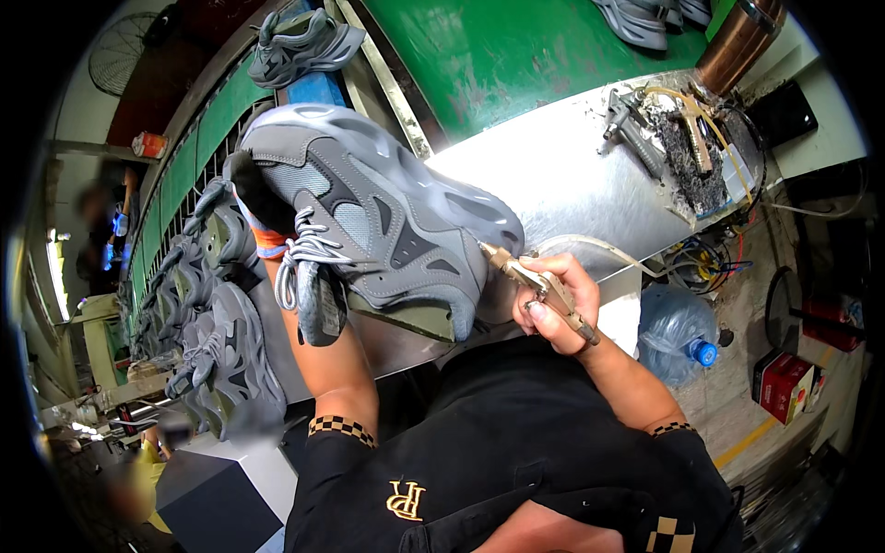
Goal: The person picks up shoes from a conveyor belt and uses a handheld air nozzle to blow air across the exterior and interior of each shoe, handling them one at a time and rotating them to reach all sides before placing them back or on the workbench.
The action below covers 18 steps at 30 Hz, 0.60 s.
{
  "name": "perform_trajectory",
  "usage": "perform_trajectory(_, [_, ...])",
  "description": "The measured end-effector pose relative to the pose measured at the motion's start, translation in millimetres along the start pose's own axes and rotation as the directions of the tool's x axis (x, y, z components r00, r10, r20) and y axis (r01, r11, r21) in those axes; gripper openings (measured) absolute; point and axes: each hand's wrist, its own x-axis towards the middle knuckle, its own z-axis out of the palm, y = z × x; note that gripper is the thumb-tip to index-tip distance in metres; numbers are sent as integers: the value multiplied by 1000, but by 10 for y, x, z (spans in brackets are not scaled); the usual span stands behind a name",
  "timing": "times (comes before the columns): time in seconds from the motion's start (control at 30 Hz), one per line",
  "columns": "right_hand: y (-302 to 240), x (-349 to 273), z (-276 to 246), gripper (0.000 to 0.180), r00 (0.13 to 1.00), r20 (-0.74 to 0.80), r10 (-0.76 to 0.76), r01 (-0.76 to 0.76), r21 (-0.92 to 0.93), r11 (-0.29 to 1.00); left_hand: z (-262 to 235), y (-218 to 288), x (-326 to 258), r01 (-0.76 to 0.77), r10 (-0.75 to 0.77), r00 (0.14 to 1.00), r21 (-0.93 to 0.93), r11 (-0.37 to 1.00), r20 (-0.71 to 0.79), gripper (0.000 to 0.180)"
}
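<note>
A grey sneaker with a chunky translucent-looking sole and grey laces lies tilted on its side in front of me, sole edge facing away. My left hand, in a black and orange glove, grips it around the toe; the shoe hides most of the fingers. In my right hand is a slim brass-coloured nozzle tool, pinched between thumb and fingers. Its thin tip meets or nearly meets the heel, close to where upper and sole join. A pale hose runs beside that hand.
Below lies a shiny metal table, with a spray gun and another brass tool at its far right. More sneakers crowd the left; one sneaker sits beyond. At right stands a large plastic water bottle.
</note>
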Motion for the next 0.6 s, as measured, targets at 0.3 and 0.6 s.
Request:
perform_trajectory(0.3, [-17,70,148,36,994,-19,109,-106,101,989,-288,88,-673,112,-118,988,-64,992,-103,54])
perform_trajectory(0.6, [241,413,313,42,999,31,-8,12,-122,992,-496,690,-1700,449,-587,799,-520,726,-131,49])
